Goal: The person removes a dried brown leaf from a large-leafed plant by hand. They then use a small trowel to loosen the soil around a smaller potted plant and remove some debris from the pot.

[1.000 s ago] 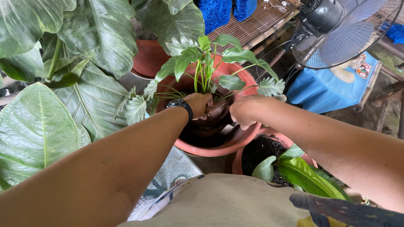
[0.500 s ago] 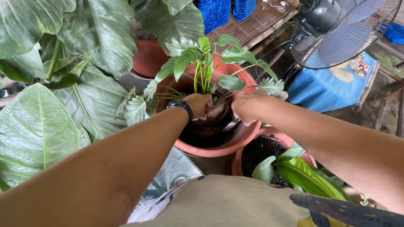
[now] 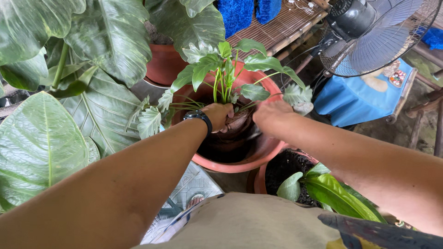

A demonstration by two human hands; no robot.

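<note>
Plant (image 3: 226,78) stood in the big terracotta pot (image 3: 258,154), roots and dark soil clump down inside, leaves fanned over the far rim. L hand (image 3: 218,115) (black watch (image 3: 199,116) on the wrist) was curled shut round the root clump at the stem base, holding it upright; no shift there vs the two earlier frames. R hand (image 3: 273,114) was what changed: half a sec before it sat lower by the right side of the pot, fingers bent down inside; now it had lifted a bit and moved toward the far rim, near the pale lobed leaf (image 3: 295,94). Fingers were hidden behind the knuckles, so can't tell if it gripped anything. My read: L hand was steadying the plant while R hand worked round the clump, prob. shifting to another spot. Second pot (image 3: 261,175) w/ dark soil sat just beside, nearer the person. Big-leaf plants (image 3: 46,143) to the left, fan (image 3: 374,37) at upper right.
</note>
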